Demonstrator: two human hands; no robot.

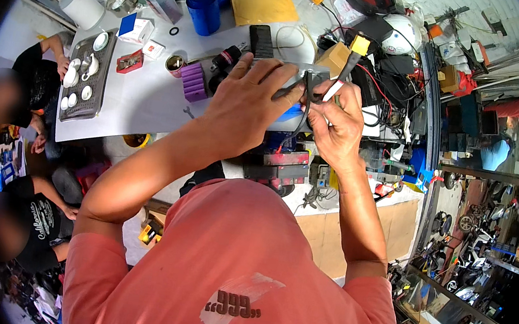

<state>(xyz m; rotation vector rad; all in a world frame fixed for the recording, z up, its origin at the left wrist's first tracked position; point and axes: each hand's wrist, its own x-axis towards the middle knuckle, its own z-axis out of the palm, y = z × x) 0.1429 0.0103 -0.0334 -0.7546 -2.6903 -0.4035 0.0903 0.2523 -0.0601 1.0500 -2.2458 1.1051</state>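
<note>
My left hand (pixel 244 105) lies over the table's edge with its fingers stretched out and apart. Its fingertips reach toward a black cable (pixel 309 93) and a small blue piece (pixel 291 111) below it. Close by on the right, my right hand (pixel 340 123) pinches a slim white pen-like tool (pixel 332 91), its tip beside the cable. A thick black lead with a yellow connector (pixel 360 45) rises just beyond these fingers. What lies under my left palm is hidden.
Left of my hands stand a purple ridged block (pixel 194 83), a black-and-red cylindrical tool (pixel 227 58) and a blue roll (pixel 203 11). A tea tray (pixel 88 79) with white cups sits at the far left, near two seated people. Tangled cables and a white helmet (pixel 403 35) crowd the right.
</note>
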